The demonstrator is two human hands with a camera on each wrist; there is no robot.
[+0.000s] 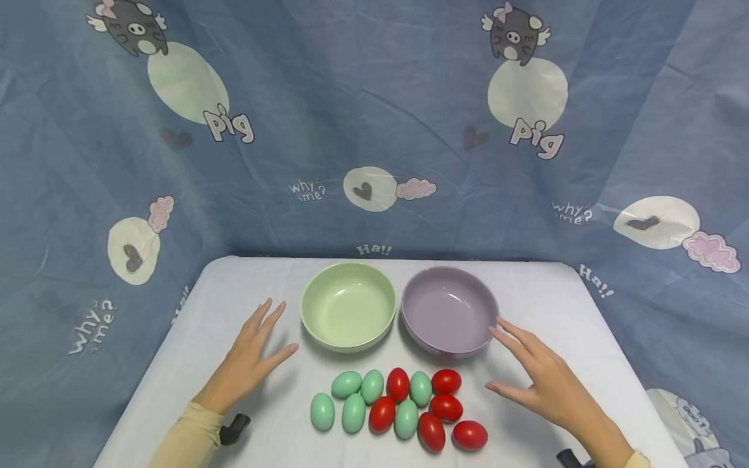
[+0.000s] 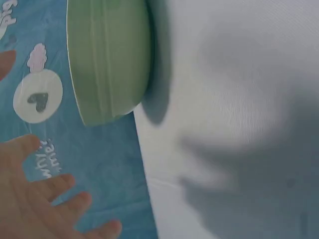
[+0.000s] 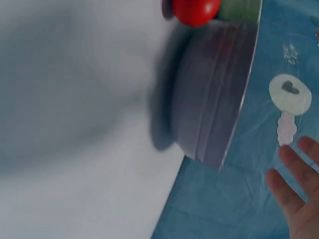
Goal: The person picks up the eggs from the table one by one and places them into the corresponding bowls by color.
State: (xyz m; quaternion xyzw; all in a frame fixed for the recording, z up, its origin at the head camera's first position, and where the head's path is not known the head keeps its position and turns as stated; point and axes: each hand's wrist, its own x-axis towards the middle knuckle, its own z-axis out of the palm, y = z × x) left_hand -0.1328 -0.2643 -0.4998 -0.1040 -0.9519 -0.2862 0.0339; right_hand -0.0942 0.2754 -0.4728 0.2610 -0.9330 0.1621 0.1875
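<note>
My left hand hovers over the table with fingers spread, left of a green bowl and holding nothing. On the other side my right hand, fingers also apart, hangs close to the rim of a purple bowl; whether it touches the rim I cannot tell. Both bowls stand upright, side by side, with nothing inside. In front of them lie several mint-green eggs and several red eggs, mixed together in rough rows. The right wrist view shows one red egg beside the purple bowl.
A white-covered table carries everything. Behind it hangs a blue cloth printed with pigs, hearts and clouds, which also falls along both sides. Black straps sit at the wrists.
</note>
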